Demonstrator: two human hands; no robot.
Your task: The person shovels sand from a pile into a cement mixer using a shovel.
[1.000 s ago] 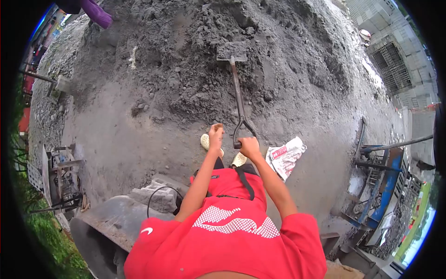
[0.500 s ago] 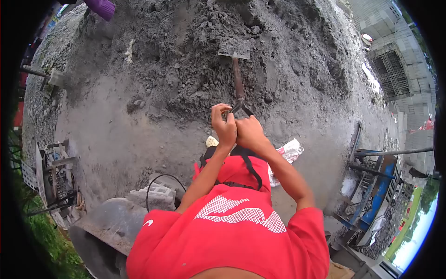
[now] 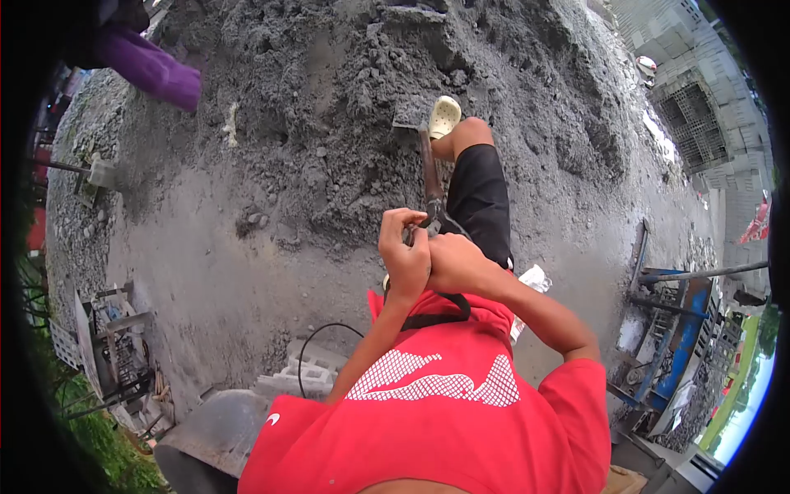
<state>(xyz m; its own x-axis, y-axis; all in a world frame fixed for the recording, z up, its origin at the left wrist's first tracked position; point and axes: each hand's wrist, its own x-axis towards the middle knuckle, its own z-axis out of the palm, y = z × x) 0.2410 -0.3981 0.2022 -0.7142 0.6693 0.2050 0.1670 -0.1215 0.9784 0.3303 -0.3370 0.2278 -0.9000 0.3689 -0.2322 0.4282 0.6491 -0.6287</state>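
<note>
Both my hands are together at the handle end of a shovel (image 3: 431, 169). My right hand (image 3: 459, 262) is wrapped round its grip, and my left hand (image 3: 405, 253) presses against it with curled fingers at the grip's left side. The shaft points away from me, up the grey pile (image 3: 329, 123). Part of the blade (image 3: 408, 112) shows on the pile, left of a pale clog (image 3: 445, 117) on my raised right foot. My bent right leg in black shorts (image 3: 481, 202) is beside the shaft.
A purple sleeve (image 3: 152, 70) of another person is at the upper left. Concrete blocks (image 3: 300, 370) and a metal drum (image 3: 218, 432) lie at the lower left. A blue metal frame (image 3: 683, 346) stands at the right, a white bag (image 3: 535, 280) on the ground.
My left hand has come across to the shovel grip. My right leg has risen, bringing the clog beside the blade. The purple sleeve has come further into view.
</note>
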